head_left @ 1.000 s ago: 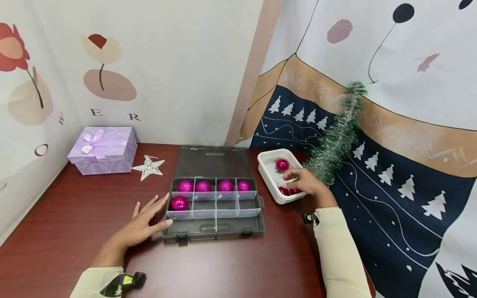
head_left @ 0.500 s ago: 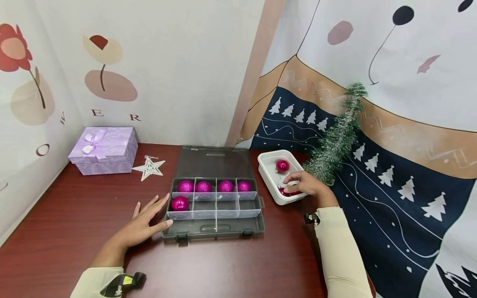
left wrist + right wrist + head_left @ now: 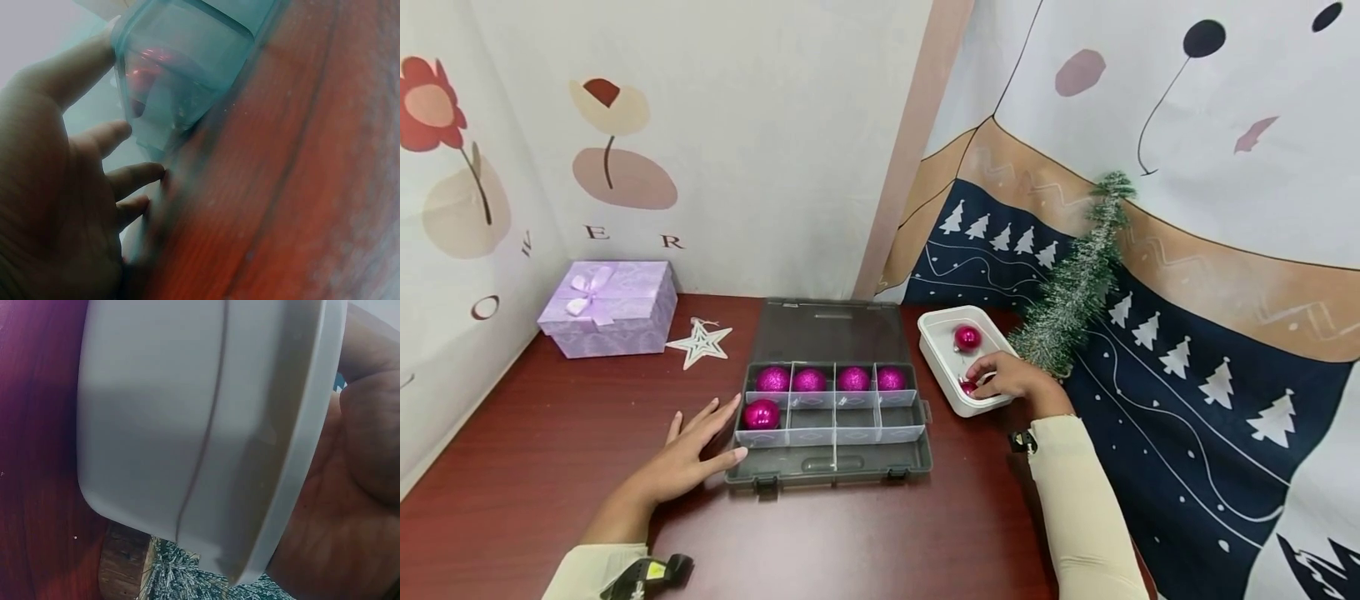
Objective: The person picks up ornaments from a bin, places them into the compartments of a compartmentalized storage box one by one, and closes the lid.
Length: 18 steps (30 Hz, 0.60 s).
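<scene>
A dark see-through compartment box lies with its lid folded back. Several glittery magenta Christmas balls fill its back row; one shiny magenta ball sits in the left cell of the middle row. My left hand rests spread at the box's left side, thumb at the front corner. Inside the white tub, my right hand has its thumb and fingers around a small shiny magenta Christmas ball, mostly hidden by them. Another small ball lies farther back. In the right wrist view, the tub wall hides the fingertips.
A lilac gift box with a bow stands at the back left, a white star ornament beside it. A frosted tinsel tree stands right behind the tub. Printed cloth hangs along the right side.
My right hand has lowered into the tub, its fingers closing around a ball at the near end. My left hand stays at the box's side. The head view has tilted slightly.
</scene>
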### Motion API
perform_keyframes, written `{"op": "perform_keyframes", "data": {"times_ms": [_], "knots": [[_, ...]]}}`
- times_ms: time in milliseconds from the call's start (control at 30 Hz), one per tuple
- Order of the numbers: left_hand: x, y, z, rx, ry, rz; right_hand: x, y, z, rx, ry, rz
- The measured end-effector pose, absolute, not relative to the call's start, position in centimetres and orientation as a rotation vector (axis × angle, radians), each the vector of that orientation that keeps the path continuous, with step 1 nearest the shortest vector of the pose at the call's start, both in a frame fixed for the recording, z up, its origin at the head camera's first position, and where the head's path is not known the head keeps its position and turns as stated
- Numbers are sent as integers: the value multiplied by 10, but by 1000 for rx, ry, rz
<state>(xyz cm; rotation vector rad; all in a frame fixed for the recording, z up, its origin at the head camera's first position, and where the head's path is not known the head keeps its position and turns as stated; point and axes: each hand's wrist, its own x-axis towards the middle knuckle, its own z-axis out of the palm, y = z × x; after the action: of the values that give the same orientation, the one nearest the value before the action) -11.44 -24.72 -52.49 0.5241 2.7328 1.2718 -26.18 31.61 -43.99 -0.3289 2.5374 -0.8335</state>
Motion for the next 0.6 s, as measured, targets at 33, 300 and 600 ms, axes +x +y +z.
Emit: {"op": "perform_keyframes", "data": {"times_ms": [33,300,600], "knots": [[-114,-247,-525,523,2734,1271,-262,316,-440,-329,2535,-830],[-115,-247,-525,528,2742,1278,-264,316,-440,-375,2550,-806],[-114,-247,-525,528,2749,1268,-261,319,-440,-308,2552,-888]]}}
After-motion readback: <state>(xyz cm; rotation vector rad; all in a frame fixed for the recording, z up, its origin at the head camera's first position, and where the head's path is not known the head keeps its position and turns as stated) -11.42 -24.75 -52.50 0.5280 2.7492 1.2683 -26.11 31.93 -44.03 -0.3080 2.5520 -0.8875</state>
